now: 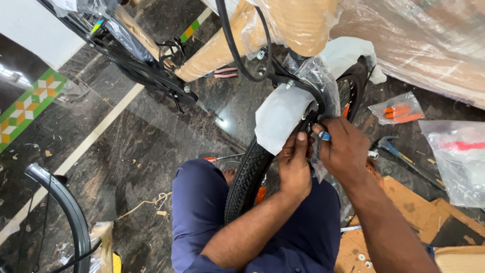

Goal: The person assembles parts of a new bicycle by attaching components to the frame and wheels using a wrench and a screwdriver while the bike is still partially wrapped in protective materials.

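Head view, left hand: my left hand (294, 164) is curled shut around the edge of the white foam wrap (281, 116) where it meets the front tyre (248, 177), thumb up and pressing toward the brake area.
Head view, right hand: my right hand (345, 151) is pinched closed on a small blue-tipped tool (324, 135), its tip aimed into the gap beside the rim; I cannot tell what the tip bears on, since fingers and plastic film hide it.
Where the work sits: the wheel stands upright between my knees, under the wrapped bicycle frame (283, 25), with the black cable (237, 55) looping down to the fitting just above my hands.
How I would do it well: my judgement is that the left hand should brace the wrap and tyre firmly so the wheel cannot turn, while the right keeps the tool square and turns in small steps.
Risk: the loose clear film near my fingers could snag the tool, so I would push it aside first.
Around me: a hammer (391, 146) lies on the dark floor (151, 136) near my right wrist; a bag of orange parts (396, 110) sits beyond it; a red-handled screwdriver (222, 157) lies by my left knee.
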